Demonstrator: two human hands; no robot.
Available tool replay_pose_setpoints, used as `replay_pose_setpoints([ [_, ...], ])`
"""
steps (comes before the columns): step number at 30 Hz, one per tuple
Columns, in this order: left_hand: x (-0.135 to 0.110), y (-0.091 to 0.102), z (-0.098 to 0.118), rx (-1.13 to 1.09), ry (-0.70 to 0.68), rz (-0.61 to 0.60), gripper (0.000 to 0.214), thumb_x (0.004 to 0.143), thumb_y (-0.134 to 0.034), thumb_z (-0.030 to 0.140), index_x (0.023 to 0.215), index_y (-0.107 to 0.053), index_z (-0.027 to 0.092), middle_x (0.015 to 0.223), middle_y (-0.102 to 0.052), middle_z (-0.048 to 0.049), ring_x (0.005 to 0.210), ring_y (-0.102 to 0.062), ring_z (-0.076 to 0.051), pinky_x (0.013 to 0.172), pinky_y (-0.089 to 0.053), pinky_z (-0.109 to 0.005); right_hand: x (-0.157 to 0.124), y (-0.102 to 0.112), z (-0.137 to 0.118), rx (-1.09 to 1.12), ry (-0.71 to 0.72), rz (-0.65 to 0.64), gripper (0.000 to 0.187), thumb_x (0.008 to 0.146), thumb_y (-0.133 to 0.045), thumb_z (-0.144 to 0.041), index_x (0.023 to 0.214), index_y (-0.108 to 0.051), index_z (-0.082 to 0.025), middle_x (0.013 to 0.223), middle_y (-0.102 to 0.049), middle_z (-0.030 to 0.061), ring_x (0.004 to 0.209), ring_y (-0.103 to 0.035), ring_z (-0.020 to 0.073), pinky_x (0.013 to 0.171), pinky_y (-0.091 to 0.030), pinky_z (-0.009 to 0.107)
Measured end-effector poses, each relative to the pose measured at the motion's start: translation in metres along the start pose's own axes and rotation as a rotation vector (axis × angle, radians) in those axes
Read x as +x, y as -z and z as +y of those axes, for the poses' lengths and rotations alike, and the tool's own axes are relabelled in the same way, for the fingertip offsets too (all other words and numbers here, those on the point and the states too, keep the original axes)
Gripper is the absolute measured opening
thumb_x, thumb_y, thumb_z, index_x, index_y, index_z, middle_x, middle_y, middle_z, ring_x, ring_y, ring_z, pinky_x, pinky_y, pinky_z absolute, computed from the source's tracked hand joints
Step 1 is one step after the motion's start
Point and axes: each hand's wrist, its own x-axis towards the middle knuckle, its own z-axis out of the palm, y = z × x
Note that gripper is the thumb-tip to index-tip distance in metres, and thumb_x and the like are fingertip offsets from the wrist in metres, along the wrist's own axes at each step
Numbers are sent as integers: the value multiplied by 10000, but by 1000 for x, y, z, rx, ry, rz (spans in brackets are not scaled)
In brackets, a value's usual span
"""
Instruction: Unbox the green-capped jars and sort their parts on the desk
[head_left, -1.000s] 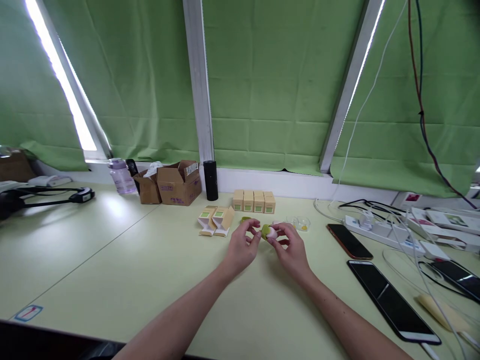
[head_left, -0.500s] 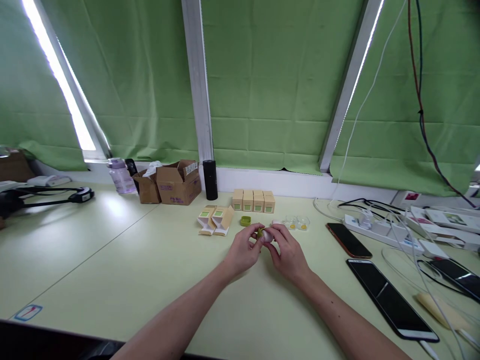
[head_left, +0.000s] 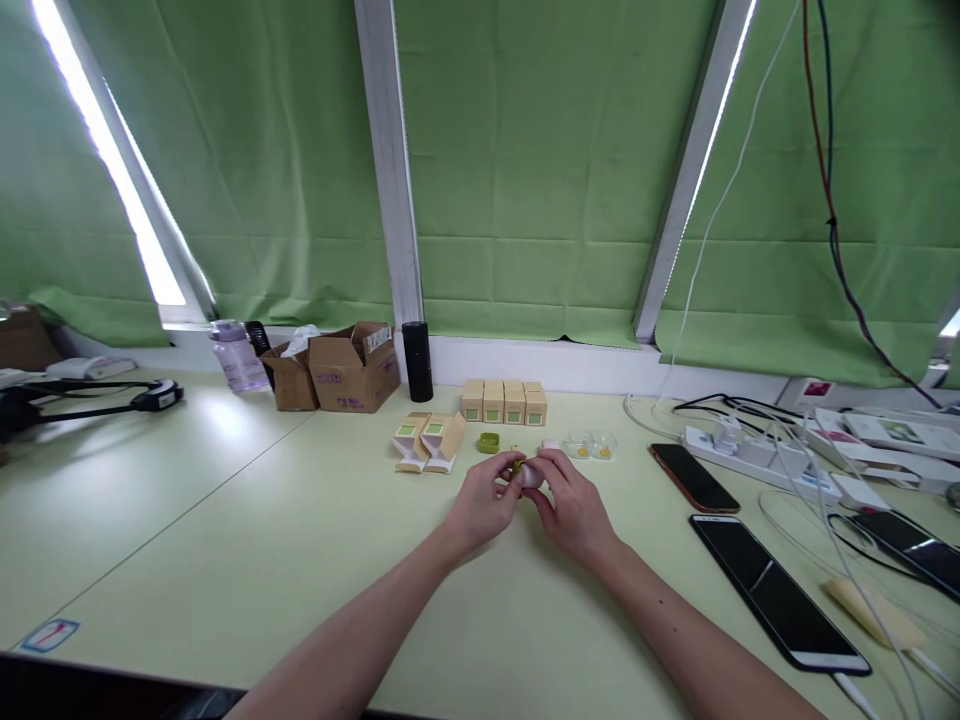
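White-and-green piece: small rounded item [head_left: 529, 473] held between both hands just above the table [head_left: 225, 520], toward its far edge; long axis seemingly runs left-right, green end leftward.
Left hand [head_left: 480, 505]: grip pinched on green end.
Right hand [head_left: 574, 510]: grip closed round white end.
Nearby: green cap [head_left: 489, 442], tan boxes [head_left: 504, 401] behind, toward far edge.

No writing here can be read. The cardboard box [head_left: 352, 373] carries a white label and purple print, and the small tan boxes [head_left: 504, 402] show green squares, all too small to make out.
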Motion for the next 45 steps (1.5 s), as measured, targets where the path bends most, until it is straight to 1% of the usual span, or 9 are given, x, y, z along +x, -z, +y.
replay_pose_setpoints([
  [8, 1, 1, 12, 21, 18, -27, 259, 942, -547, 237, 1136, -716, 213, 1009, -764, -61, 848, -713, -187, 720, -624, -292, 0, -4, 1, 81, -15, -48, 310, 976, -491, -155, 1275, -524, -230, 1195, -636, 130, 993, -692, 265, 751, -629, 405],
  [14, 1, 0, 18, 36, 38, 15, 235, 916, -555, 234, 1040, -754, 215, 871, -756, -35, 740, -684, -171, 681, -586, -280, 1, -7, -2, 134, -30, -64, 290, 994, -462, -157, 1272, -499, -232, 1201, -612, 132, 1028, -678, 270, 804, -629, 428],
  [19, 2, 1, 19, 42, 75, 10, 238, 923, -536, 242, 1002, -758, 208, 837, -756, -32, 723, -681, -171, 681, -578, -285, 2, -7, -5, 135, -41, -70, 279, 1003, -431, -151, 1268, -483, -221, 1196, -598, 134, 1023, -672, 267, 802, -625, 431],
  [29, 2, 1, 15, -37, 142, -38, 263, 948, -482, 240, 1025, -731, 204, 871, -755, -31, 755, -714, -171, 695, -601, -289, 3, -10, -4, 143, -38, -47, 262, 1002, -440, -163, 1249, -502, -222, 1158, -603, 125, 979, -673, 260, 751, -628, 410],
  [36, 6, 5, 6, -102, 171, -18, 227, 937, -594, 283, 1124, -683, 191, 1090, -745, -95, 921, -727, -210, 787, -626, -349, 2, -4, 4, 212, -40, -46, 361, 1006, -458, -153, 1343, -524, -261, 1249, -573, 131, 1018, -685, 250, 817, -649, 428],
  [39, 6, 14, 6, 40, 76, -11, 257, 902, -660, 271, 1152, -686, 216, 1156, -730, -98, 1025, -690, -245, 920, -589, -441, 2, 2, 6, 254, -18, -51, 381, 1012, -441, -140, 1358, -539, -267, 1272, -537, 133, 1021, -682, 237, 831, -649, 424],
  [41, 5, 19, 5, 124, -19, 10, 374, 853, -708, 213, 1224, -677, 254, 1272, -699, -96, 1182, -637, -280, 1049, -521, -504, 3, 6, 5, 273, 16, -61, 400, 1016, -419, -120, 1362, -547, -273, 1277, -514, 129, 1046, -667, 229, 850, -643, 422],
  [43, 6, 22, 3, 116, -95, -17, 513, 816, -724, 148, 1306, -650, 282, 1379, -651, -95, 1320, -566, -295, 1126, -463, -521, 4, 9, 2, 286, 67, -67, 436, 1010, -401, -91, 1362, -563, -289, 1263, -508, 118, 1102, -642, 232, 881, -634, 429],
  [45, 6, 22, 3, 77, -114, -59, 549, 803, -717, 103, 1317, -647, 282, 1368, -659, -97, 1317, -574, -288, 1126, -462, -507, 4, 10, -1, 312, 99, -55, 481, 996, -393, -67, 1367, -577, -310, 1263, -514, 110, 1158, -621, 240, 913, -626, 443],
])
